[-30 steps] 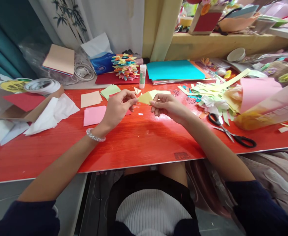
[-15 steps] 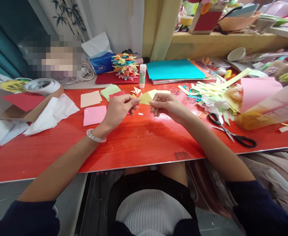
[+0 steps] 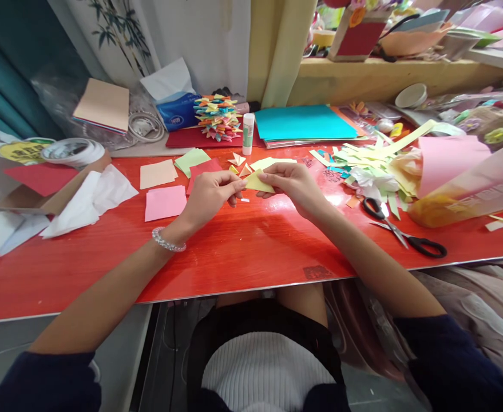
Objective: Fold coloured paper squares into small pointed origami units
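A small folded piece of yellow paper point(image 3: 257, 182) is held up just above the red table, pinched from both sides. My left hand point(image 3: 217, 193) grips its left corner between thumb and fingers. On the other side, my right hand point(image 3: 292, 184) pinches the right part, its thumb lying over the paper. Behind the hands lie small folded orange paper pieces point(image 3: 245, 170) and a stack of pale yellow sheets point(image 3: 272, 162). Red paper squares point(image 3: 203, 169), pink squares point(image 3: 165, 202), peach squares point(image 3: 157, 173) and green squares point(image 3: 191, 161) lie left of the hands.
A glue stick point(image 3: 248, 134) stands upright beside a many-pointed paper model point(image 3: 218, 117). Blue card sheets point(image 3: 305, 121) lie at the back. To the right are paper strips point(image 3: 363, 155) and black-handled scissors point(image 3: 399, 229). An open cardboard box point(image 3: 49, 201) holds tape rolls at the left.
The yellow paper has tilted, and my right hand has shifted its grip, its thumb now further over the paper. My left hand has moved slightly down, baring more of the red squares and the orange pieces.
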A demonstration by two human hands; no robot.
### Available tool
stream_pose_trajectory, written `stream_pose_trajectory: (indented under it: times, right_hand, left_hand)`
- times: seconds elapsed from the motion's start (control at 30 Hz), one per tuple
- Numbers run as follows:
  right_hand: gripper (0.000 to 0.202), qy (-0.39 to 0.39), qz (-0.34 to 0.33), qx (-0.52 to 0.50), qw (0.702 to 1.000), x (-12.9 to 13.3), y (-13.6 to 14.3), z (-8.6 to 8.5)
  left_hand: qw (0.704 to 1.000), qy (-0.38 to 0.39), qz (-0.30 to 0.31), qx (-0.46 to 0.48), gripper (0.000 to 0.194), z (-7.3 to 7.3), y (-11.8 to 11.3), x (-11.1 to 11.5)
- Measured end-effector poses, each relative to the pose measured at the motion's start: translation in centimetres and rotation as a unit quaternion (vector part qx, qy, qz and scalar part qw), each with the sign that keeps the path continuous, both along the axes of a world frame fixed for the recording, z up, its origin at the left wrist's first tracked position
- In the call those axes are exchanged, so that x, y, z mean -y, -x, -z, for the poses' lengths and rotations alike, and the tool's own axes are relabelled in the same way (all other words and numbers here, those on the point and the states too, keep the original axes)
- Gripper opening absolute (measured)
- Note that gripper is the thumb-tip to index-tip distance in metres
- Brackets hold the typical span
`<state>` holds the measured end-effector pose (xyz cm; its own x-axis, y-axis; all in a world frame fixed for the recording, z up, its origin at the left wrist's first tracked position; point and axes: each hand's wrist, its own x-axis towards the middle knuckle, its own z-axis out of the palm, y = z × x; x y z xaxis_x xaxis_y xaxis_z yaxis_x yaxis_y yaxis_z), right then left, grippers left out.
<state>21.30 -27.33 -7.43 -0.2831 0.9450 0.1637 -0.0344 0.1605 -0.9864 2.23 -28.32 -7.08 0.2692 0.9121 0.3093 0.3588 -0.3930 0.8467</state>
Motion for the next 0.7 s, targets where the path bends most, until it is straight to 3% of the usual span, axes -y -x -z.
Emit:
stream_pose_trajectory:
  times: [0.17,0.43,0.57,0.7]
  right_hand:
    - [0.031,-0.053,0.011,0.075,0.996,0.3,0.0,-0.2]
    - [0.027,-0.152,-0.001,0.202,0.968,0.9,0.3,0.0]
    - [0.020,-0.160,-0.018,0.237,0.958,1.2,0.5,0.0]
    - [0.025,-0.150,-0.005,0.224,0.963,1.2,0.5,0.1]
  left_hand:
    - [0.999,-0.004,0.018,-0.038,0.018,0.3,-0.2,0.0]
    - [0.994,-0.103,-0.011,-0.036,0.014,0.9,-0.8,0.5]
    - [0.987,-0.142,-0.009,-0.069,0.011,1.0,-0.6,0.5]
    - [0.978,-0.176,-0.020,-0.111,0.011,1.0,-0.6,0.6]
